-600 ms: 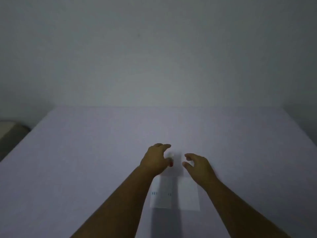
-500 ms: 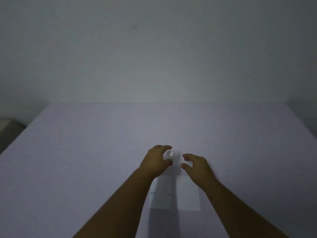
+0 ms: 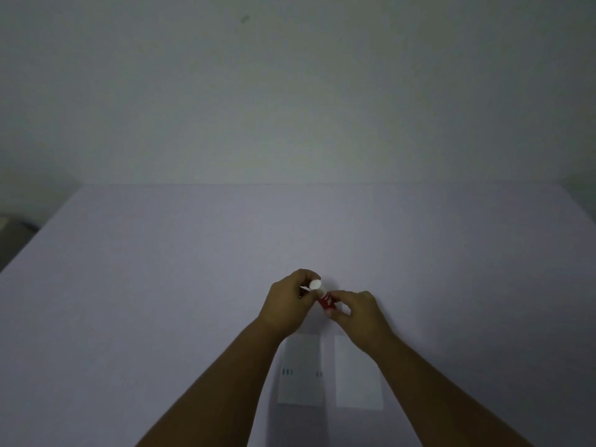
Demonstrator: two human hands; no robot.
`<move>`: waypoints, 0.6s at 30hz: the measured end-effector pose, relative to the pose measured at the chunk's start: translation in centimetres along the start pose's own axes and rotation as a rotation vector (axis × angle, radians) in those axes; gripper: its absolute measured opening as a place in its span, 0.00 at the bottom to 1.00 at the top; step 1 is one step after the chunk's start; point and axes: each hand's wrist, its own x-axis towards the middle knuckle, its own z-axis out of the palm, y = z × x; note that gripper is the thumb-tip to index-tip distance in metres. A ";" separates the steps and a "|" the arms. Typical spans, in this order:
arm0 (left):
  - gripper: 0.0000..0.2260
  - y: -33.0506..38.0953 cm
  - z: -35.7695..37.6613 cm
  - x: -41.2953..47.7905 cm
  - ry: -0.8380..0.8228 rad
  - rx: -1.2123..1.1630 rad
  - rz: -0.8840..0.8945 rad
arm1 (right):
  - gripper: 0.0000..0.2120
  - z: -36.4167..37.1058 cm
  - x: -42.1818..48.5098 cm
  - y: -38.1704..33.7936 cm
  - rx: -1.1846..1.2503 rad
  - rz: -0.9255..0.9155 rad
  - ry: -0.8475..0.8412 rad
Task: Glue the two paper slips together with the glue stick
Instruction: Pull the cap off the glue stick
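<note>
the fingers point(image 3: 304, 276) of the left hand point(image 3: 285, 306) are curled round the white end of the glue stick point(image 3: 325, 297), and the fingers of the right hand point(image 3: 362, 312) pinch its red body from the other side, so both hands grip the same stick between them. the stick is tilted, with its white end up and toward the left hand and its red part lower, toward the right hand. whether that white end is a cap or bare glue cannot be told in the dim light. the hands are held close together over the counter point(image 3: 154, 285), about midway between its left and right edges and well short of its far edge. nearer the person, two paper slips lie flat side by side on the counter with a narrow gap between them. the left slip point(image 3: 303, 375) bears small blue marks across its middle, and the left forearm covers its upper left corner. the right slip point(image 3: 358, 379) looks plain, with the right wrist over its upper right corner. beyond the far edge of the counter rises a bare grey wall point(image 3: 290, 91).
</note>
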 end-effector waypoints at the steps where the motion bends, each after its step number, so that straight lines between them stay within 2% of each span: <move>1: 0.07 0.0 -0.1 0.1 0.002 -0.016 -0.014 | 0.14 -0.1 0.0 0.0 0.010 0.003 -0.004; 9: 0.07 0.2 -0.3 0.3 0.034 -0.106 -0.050 | 0.11 -0.8 -0.5 -0.8 -0.021 -0.056 -0.005; 14: 0.08 -0.4 -1.2 0.6 0.198 -0.250 -0.140 | 0.10 -1.7 -0.7 0.2 -0.122 -0.025 0.054; 18: 0.05 -2.0 -1.4 0.9 0.179 -0.009 -0.129 | 0.10 -2.4 -1.2 1.2 -0.118 0.036 0.109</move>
